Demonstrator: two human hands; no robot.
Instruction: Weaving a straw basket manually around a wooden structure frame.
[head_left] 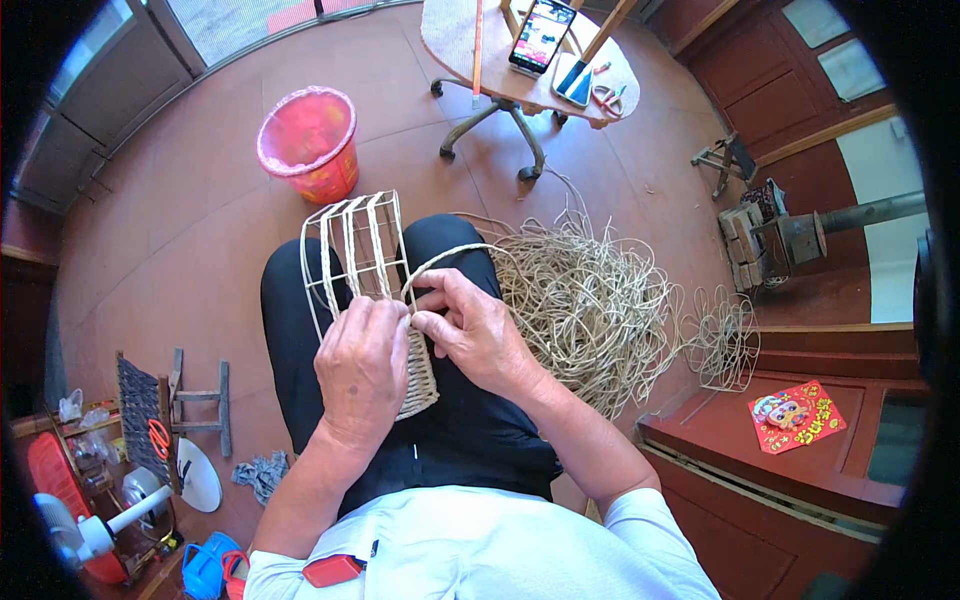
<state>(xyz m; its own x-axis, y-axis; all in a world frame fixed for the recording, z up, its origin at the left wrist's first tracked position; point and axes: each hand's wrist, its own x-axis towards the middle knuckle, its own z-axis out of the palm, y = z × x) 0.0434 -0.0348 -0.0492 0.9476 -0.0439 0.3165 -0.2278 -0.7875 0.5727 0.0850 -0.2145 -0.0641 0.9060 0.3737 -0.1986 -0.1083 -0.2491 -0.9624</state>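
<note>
A rectangular wire basket frame [352, 235] with pale woven cord [418, 392] over its lower part lies across my thighs in dark trousers. My left hand [360, 365] has its fingers curled over the woven section at the middle of the frame. Beside it, my right hand [470, 335] pinches a beige cord [450, 250] at the frame's right edge; the exact point of grip is partly hidden by the fingers. That cord arches up and rightward toward a large loose tangle of cord [590, 310] on the floor to my right.
A red bucket [308, 145] stands ahead-left, a wheeled table [450, 40] with phones and scissors ahead. A metal stove pipe [850, 218] is at right, near a red wooden cabinet [700, 420]. A folding stool [200, 395] and a fan [95, 535] are at lower left.
</note>
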